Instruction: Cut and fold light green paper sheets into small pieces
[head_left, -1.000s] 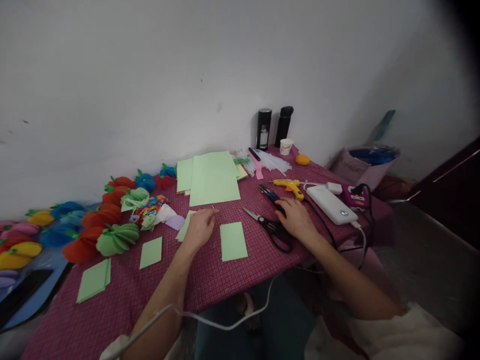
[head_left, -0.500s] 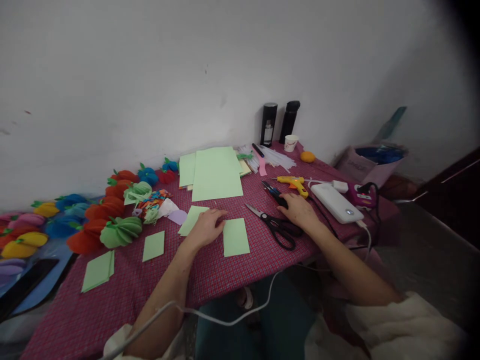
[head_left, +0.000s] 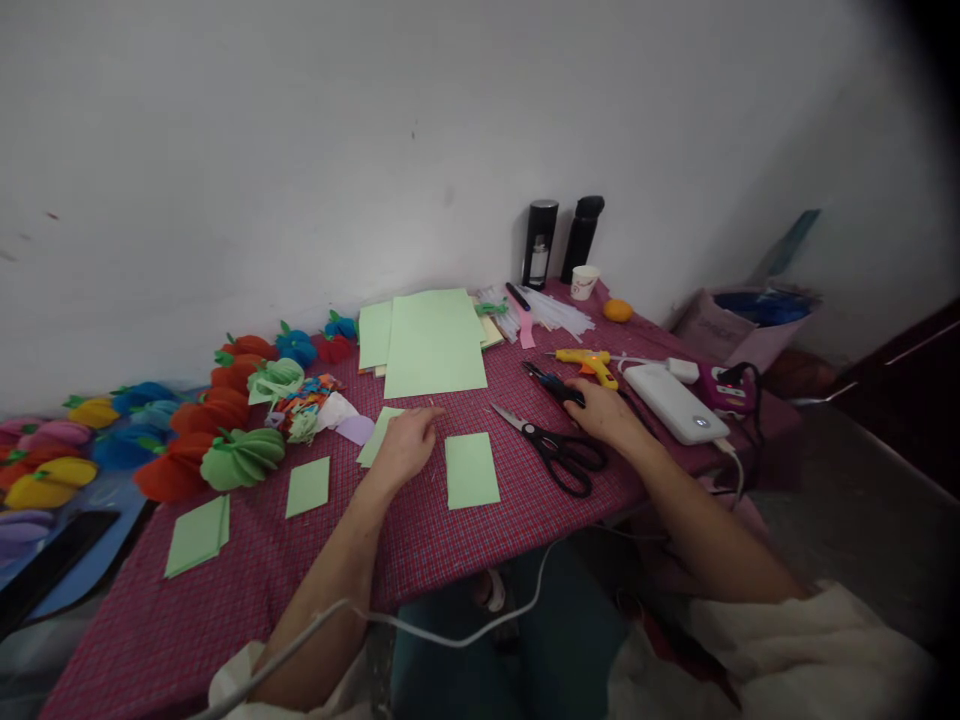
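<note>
My left hand (head_left: 407, 442) rests on the table, partly over a small green paper piece (head_left: 377, 436), its fingers loosely stretched. A green paper rectangle (head_left: 472, 471) lies just right of it. My right hand (head_left: 602, 408) is closed around the handle end of a slim black-and-blue hand tool (head_left: 553, 384); its exact kind is not clear. Black-handled scissors (head_left: 559, 450) lie partly open beside that hand. Further left are another single green rectangle (head_left: 308, 487) and a small stack of green rectangles (head_left: 198, 538).
Large green sheets (head_left: 435, 345) lie at the back. Colourful paper pumpkins (head_left: 244, 457) and scraps (head_left: 307, 400) fill the left. A yellow glue gun (head_left: 589, 360), white power bank (head_left: 673, 403), purple power socket (head_left: 724, 390), glue sticks (head_left: 559, 312) and paper cup (head_left: 583, 283) are at right.
My left hand has shifted slightly left, away from the green rectangle on its right. My right hand stays at the black-and-blue tool, whose handle end has turned slightly.
</note>
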